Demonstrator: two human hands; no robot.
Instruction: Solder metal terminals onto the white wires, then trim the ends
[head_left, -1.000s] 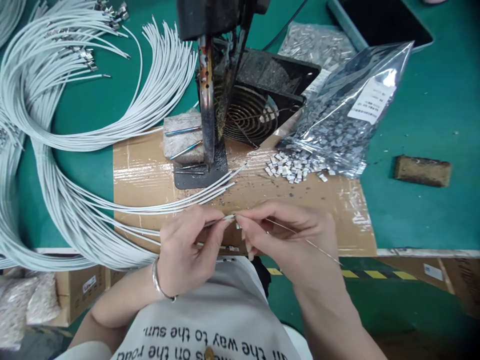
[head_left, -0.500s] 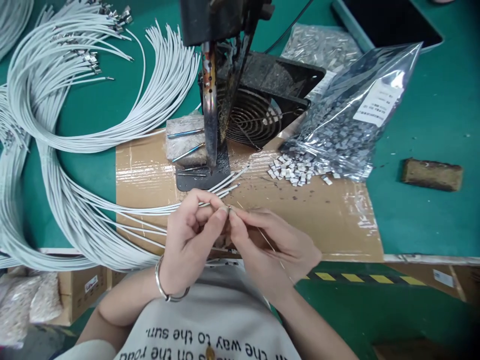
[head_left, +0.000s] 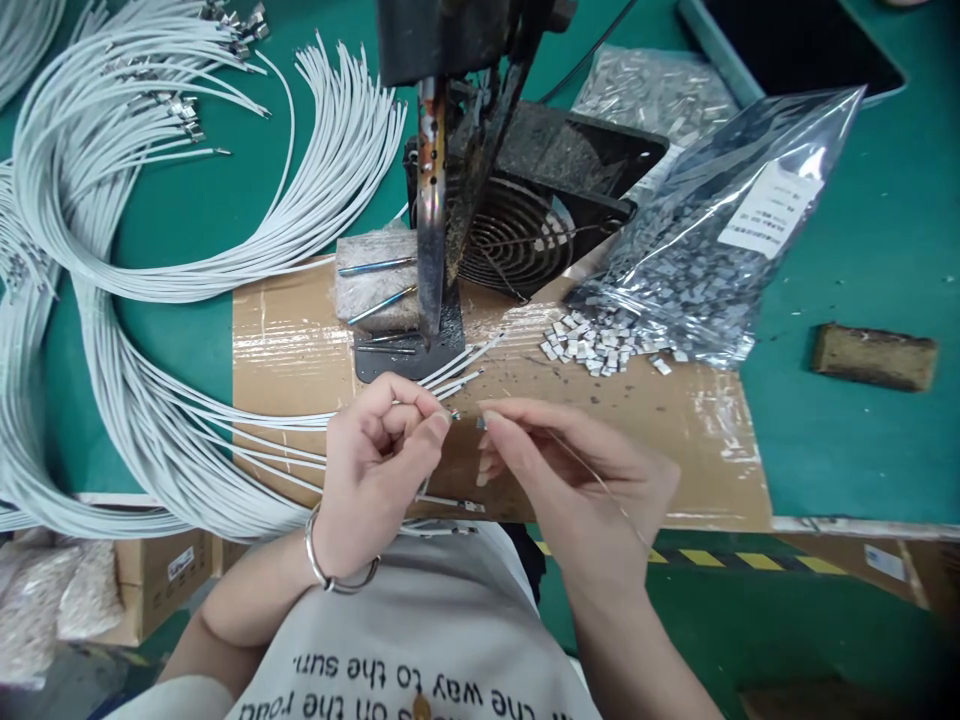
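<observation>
My left hand pinches a white wire, whose small metallic tip pokes out past the thumb and forefinger. Just right of it, with a narrow gap between, my right hand has thumb and forefinger pressed on a tiny greyish piece, apparently a connector. A thin solder wire also runs through the right hand, across the palm. Above both hands, the soldering iron points down in its stand. Several white wires lie behind the left hand with their ends toward the right.
Loose white connectors are heaped beside an opened silvery bag. A black fan stands behind the iron. Bundled white cables cover the left side. Cardboard lies under the work; a brown block sits at right.
My hands, fingertips together before, are now apart. The right hand has moved right with the solder wire and tiny piece; the left has barely moved. The whole view has shifted slightly.
</observation>
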